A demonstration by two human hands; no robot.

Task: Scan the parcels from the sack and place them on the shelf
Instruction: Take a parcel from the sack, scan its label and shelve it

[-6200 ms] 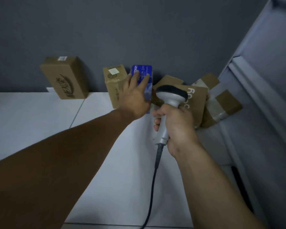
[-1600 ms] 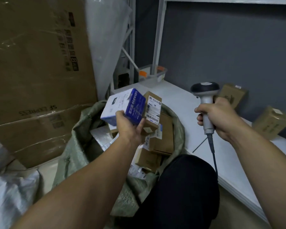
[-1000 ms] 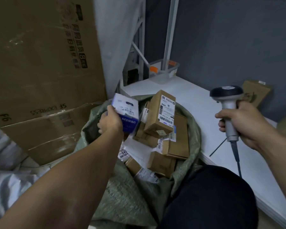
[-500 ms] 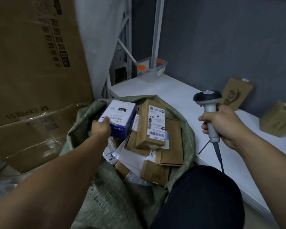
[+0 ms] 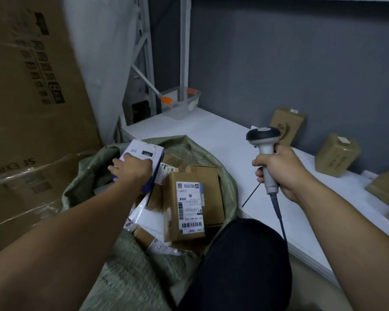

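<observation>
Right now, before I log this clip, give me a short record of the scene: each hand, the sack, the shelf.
left hand: left hand grips a blue-and-white box at the sack's mouth
right hand: right hand grips a barcode scanner, head up, apart from the box
sack: green woven sack, open, holding parcels; a labelled cardboard parcel lies on top, barcode showing
shelf: white shelf carries brown cardboard boxes by the wall and a clear plastic tub at its far end
</observation>
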